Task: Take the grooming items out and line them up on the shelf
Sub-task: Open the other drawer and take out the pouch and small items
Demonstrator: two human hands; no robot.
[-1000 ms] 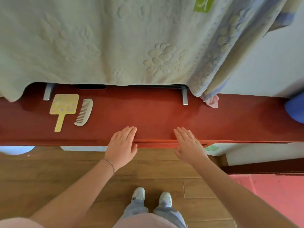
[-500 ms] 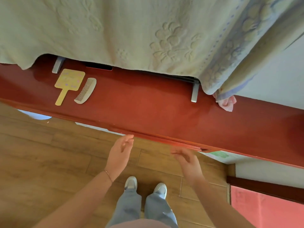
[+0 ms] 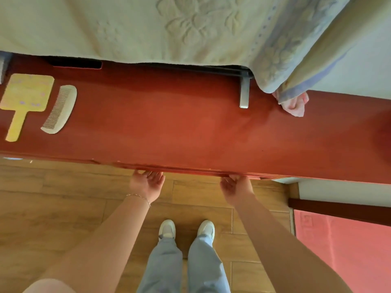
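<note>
Since the earlier frame both hands have moved from open air below the shelf point(image 3: 190, 132) up to its front edge. The left hand point(image 3: 147, 185) is palm-up beneath the edge, fingers curled upward with the tips hidden under the lip; it appears to hold the underside of the edge, though the contact itself is out of sight. The right hand point(image 3: 237, 187) takes the same position further right, fingertips tucked under the lip. Neither hand holds a loose item.

The hand mirror point(image 3: 25, 98) lies flat at the far left of the shelf top, handle pointing toward the front edge. The comb point(image 3: 60, 109) lies just beside it on the right, roughly parallel, not touching. Both are well apart from the hands. A pale towel point(image 3: 169, 28) hangs over the rear of the shelf.
</note>
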